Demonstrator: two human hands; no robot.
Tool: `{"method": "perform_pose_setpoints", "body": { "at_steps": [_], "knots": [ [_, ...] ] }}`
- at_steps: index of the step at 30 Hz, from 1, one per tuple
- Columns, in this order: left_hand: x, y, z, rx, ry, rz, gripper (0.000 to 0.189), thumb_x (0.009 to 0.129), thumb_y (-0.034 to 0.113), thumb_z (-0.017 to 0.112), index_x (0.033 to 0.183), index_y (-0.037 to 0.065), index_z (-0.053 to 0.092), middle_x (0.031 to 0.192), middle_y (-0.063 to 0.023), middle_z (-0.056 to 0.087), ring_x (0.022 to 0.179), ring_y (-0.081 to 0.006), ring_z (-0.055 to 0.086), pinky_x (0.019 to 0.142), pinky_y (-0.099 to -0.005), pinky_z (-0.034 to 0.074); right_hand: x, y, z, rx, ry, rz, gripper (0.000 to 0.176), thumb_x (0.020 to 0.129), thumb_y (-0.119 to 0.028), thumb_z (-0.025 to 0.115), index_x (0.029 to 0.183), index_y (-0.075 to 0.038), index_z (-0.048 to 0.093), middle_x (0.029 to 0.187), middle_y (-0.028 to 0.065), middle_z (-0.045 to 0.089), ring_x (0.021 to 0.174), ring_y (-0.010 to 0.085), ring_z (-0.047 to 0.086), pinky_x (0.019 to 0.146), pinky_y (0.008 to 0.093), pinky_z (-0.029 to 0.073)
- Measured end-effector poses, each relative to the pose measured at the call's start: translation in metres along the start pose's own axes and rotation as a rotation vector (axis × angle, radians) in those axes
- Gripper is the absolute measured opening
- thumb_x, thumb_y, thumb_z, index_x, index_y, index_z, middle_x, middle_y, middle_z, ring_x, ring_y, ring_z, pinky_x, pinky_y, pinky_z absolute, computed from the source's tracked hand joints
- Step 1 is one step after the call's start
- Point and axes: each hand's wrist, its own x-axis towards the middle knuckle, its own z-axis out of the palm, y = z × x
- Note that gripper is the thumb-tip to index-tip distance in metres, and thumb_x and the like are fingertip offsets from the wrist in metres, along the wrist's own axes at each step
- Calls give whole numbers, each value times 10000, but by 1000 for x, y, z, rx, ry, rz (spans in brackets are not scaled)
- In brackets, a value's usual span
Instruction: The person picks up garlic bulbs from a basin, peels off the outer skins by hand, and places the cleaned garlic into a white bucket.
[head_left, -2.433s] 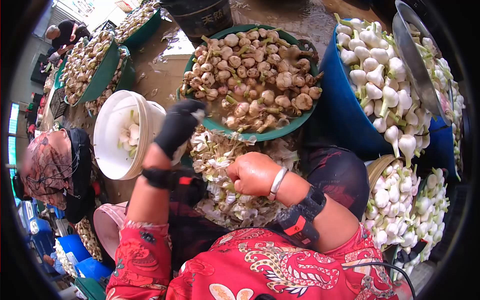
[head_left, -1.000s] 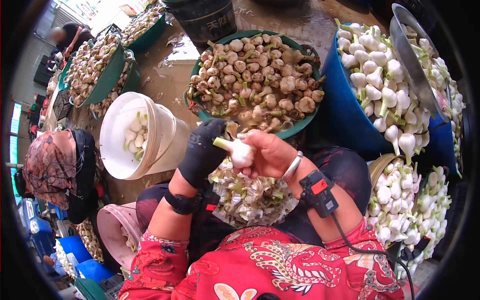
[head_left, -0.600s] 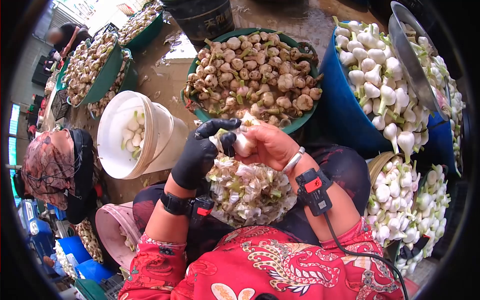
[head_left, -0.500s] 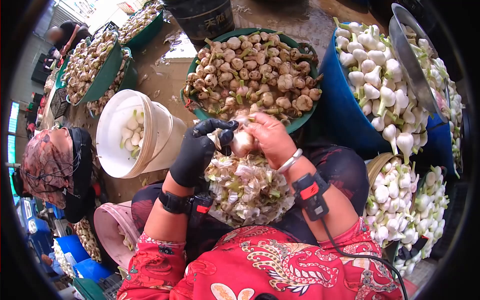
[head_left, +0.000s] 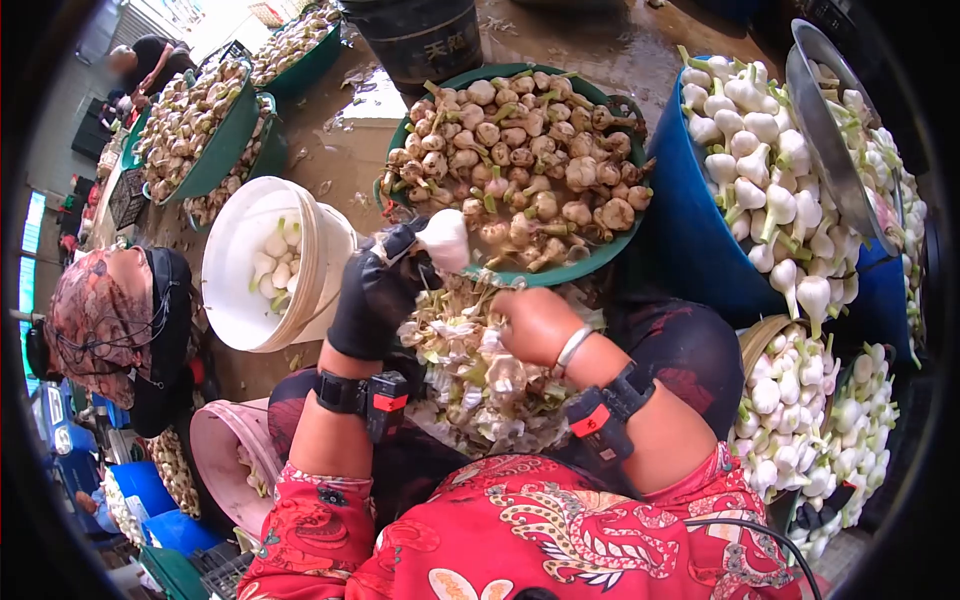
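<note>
My left hand (head_left: pixel 376 300), in a black glove, grips a garlic bulb (head_left: pixel 445 241) whose white, peeled side faces the green basin. Bare, with a bangle at the wrist, my right hand (head_left: pixel 540 325) is over a heap of garlic skins (head_left: pixel 505 395) between my legs. Its fingers are curled together, and whatever they may pinch is hidden. Just beyond both hands, a green basin (head_left: pixel 590 262) holds many brownish, unpeeled garlic bulbs (head_left: pixel 520 150). A white bucket (head_left: pixel 325 265) with several peeled bulbs stands left of my gloved hand.
At right, a blue tub (head_left: pixel 672 215) is heaped with white garlic, with more full containers below it. A black bucket (head_left: pixel 430 45) stands behind the basin, a pink bucket (head_left: pixel 222 450) at lower left. Green tubs (head_left: pixel 228 135) of garlic and a person in patterned cloth (head_left: pixel 100 315) are on the left.
My hands have come apart. The left has turned and lifted the garlic bulb toward the basin; the right has dropped down to the heap of skins.
</note>
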Motion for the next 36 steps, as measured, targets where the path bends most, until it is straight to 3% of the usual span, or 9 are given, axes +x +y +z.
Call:
{"method": "perform_pose_setpoints", "body": {
  "at_steps": [3,8,13,18,24,26,30,33,36],
  "knots": [
    [6,-10,-58,-328,156,-315,230,865,1,494,1044,4,638,850,-52,610,777,-135,558,699,-258,469,4,2,-20,429,274,87,219,740,-107,644,941,-21,652,820,164,662,755,260,659,671,360,505],
    [7,-38,-156,778,176,-159,280,796,-36,502,1034,-10,646,1036,-153,636,982,-254,601,893,-346,459,2,13,-81,1228,453,347,146,883,-136,591,990,-37,604,879,52,646,727,110,613,627,221,491],
    [27,-52,5,-84,-261,-540,253,802,50,627,1053,38,663,914,-120,675,850,-238,630,778,-320,476,11,24,-86,1492,544,385,132,885,-138,577,981,-48,588,836,41,620,711,113,607,606,256,492],
    [22,-106,136,696,-797,-407,420,783,400,625,1091,119,677,1117,-171,639,992,-289,634,810,-382,503,9,15,-92,1467,658,438,84,871,-108,573,915,-55,621,728,-1,586,600,93,556,570,236,450],
    [23,-168,161,727,-1041,-462,250,742,292,586,839,100,713,901,-131,690,874,-321,657,737,-420,515,11,21,-101,1506,658,425,130,880,-96,558,989,-37,597,822,22,596,669,97,569,609,234,458],
    [25,-168,134,862,-1156,146,198,728,209,563,777,90,713,821,-145,679,778,-326,656,673,-425,515,11,19,-99,1512,617,408,128,875,-90,570,986,-32,598,814,20,596,675,100,575,623,236,464],
    [41,-93,70,-46,-572,-813,191,809,102,560,873,10,714,717,-87,667,633,-204,627,620,-307,503,16,20,-79,1244,452,338,282,798,-56,624,1079,-38,600,883,16,589,787,89,567,704,237,472],
    [49,-28,20,-553,-501,-854,285,872,160,572,1064,-37,648,800,-68,644,701,-131,608,651,-267,506,23,18,-47,683,418,47,564,722,22,594,1276,-63,528,1055,36,590,972,113,552,862,245,445],
    [42,25,-8,-541,-394,-599,319,918,217,558,1100,-35,629,830,-71,635,734,-123,604,661,-267,510,30,8,-35,1162,318,-64,582,743,46,576,1310,-43,477,1047,38,603,958,108,572,837,242,467]
  ]
}}
